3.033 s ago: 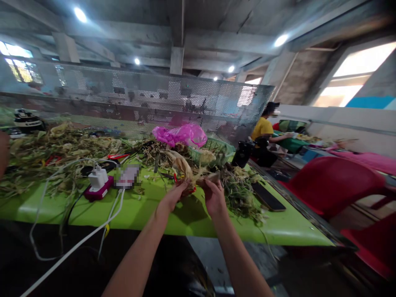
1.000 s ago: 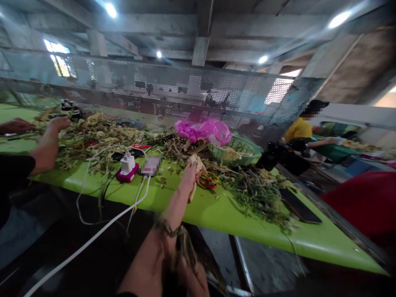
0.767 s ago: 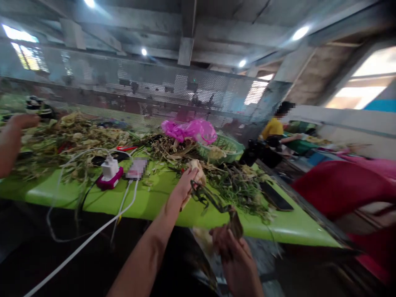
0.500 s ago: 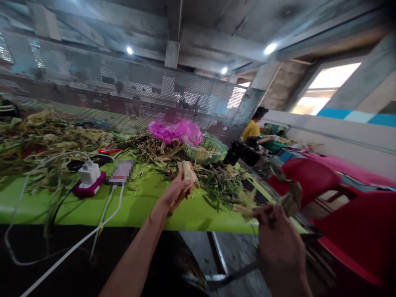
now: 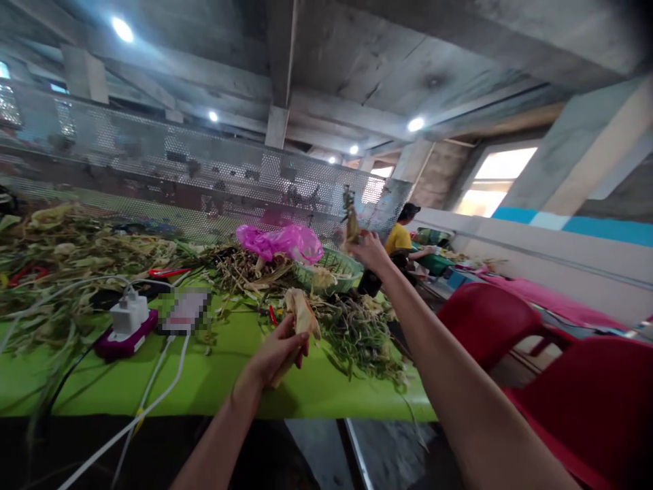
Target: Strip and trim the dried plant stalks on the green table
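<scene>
The left hand (image 5: 278, 354) is closing its fingers around a pale dried husk (image 5: 302, 314), gripping it near the base so that the tip is pointing up, just above the green table (image 5: 214, 381). The right hand (image 5: 370, 250) is reaching forward at full arm's length, pinching a dark plant scrap (image 5: 351, 216) upright between the fingertips, above a green basket (image 5: 331, 262); this grip appears suited to carrying waste clear of the work. A pink plastic bag (image 5: 279, 241) is lying left of the right hand. Loose stems (image 5: 360, 333) are lying right of the left hand. A white charger (image 5: 127, 314) is sitting further left. No legible writing is showing.
</scene>
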